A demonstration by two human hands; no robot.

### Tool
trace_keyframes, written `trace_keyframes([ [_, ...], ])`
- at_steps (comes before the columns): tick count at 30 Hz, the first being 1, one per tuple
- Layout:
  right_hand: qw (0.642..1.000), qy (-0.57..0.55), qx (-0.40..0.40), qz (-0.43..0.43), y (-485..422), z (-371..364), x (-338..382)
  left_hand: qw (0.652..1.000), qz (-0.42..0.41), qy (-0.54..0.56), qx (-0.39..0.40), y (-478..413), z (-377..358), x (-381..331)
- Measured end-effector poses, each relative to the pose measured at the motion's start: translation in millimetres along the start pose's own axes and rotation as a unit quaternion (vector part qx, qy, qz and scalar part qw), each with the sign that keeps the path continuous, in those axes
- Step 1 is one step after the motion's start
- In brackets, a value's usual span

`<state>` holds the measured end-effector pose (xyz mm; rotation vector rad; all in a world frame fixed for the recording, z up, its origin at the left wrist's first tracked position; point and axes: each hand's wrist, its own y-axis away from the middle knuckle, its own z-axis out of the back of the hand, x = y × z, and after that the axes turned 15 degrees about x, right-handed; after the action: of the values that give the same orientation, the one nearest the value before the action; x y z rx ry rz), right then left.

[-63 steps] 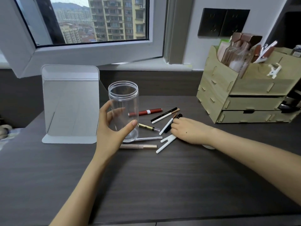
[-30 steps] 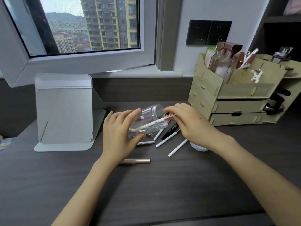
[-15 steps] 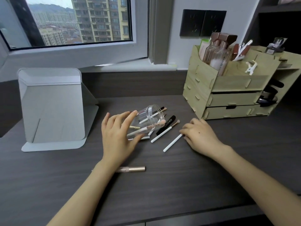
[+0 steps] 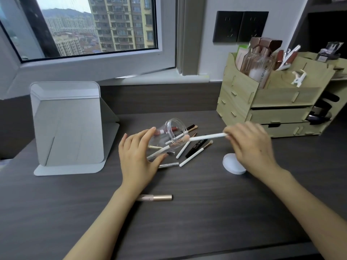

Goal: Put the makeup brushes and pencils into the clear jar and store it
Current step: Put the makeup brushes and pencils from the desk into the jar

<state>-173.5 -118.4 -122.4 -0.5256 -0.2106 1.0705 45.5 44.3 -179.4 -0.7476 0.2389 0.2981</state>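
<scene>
My left hand (image 4: 138, 158) grips the clear jar (image 4: 170, 136), tilted with its mouth up and to the right. One white-handled brush lies inside it. My right hand (image 4: 249, 147) pinches a second white-handled brush (image 4: 206, 137) by its end, bristle tip at the jar's mouth. Several brushes and pencils (image 4: 191, 150) lie on the desk under and right of the jar, among them a black tube (image 4: 196, 146). A gold-capped tube (image 4: 155, 197) lies alone near my left wrist.
A white round lid (image 4: 232, 167) rests on the dark desk (image 4: 187, 222) below my right hand. A grey standing mirror (image 4: 67, 126) is at the left. A wooden drawer organizer (image 4: 277, 102) with bottles stands at the back right.
My right hand has picked a white brush off the desk and raised it to the jar's mouth. The left hand still holds the tilted jar.
</scene>
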Motion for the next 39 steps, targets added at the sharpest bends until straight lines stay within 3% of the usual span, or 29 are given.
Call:
trace_keyframes([
  [10,0.986,-0.078,-0.143,-0.018,-23,23,17,0.999,0.04,-0.011,-0.023,0,0,6],
  [12,0.987,-0.113,-0.109,0.034,-30,21,21,0.999,0.04,-0.012,-0.019,0,-1,5],
  [16,0.981,-0.133,0.073,0.12,-43,5,37,0.999,0.032,-0.02,-0.008,0,-2,4],
  [20,0.942,-0.309,0.126,0.011,-56,6,43,0.999,0.016,-0.037,-0.002,1,-1,4],
  [25,0.908,-0.384,0.17,-0.005,-67,2,47,0.999,0.006,-0.046,0.002,0,-2,3],
  [27,0.89,-0.43,0.149,-0.041,-64,-6,38,0.999,0.004,-0.046,0.003,1,-3,4],
  [29,0.913,-0.378,0.129,-0.084,-56,-21,20,0.999,0.007,-0.041,0.002,1,-3,4],
  [31,0.959,-0.195,0.193,-0.076,-47,-38,2,0.999,0.008,-0.039,0.002,1,-4,3],
  [32,0.964,-0.11,0.236,-0.057,-43,-46,-3,0.999,0.008,-0.038,0.003,1,-4,3],
  [35,0.949,0.025,0.313,0.028,-38,-65,-8,0.999,0.008,-0.035,0.005,1,-5,3],
  [39,0.949,0.124,0.252,0.141,-40,-71,-9,0.999,0.015,-0.029,0.009,1,-4,4],
])
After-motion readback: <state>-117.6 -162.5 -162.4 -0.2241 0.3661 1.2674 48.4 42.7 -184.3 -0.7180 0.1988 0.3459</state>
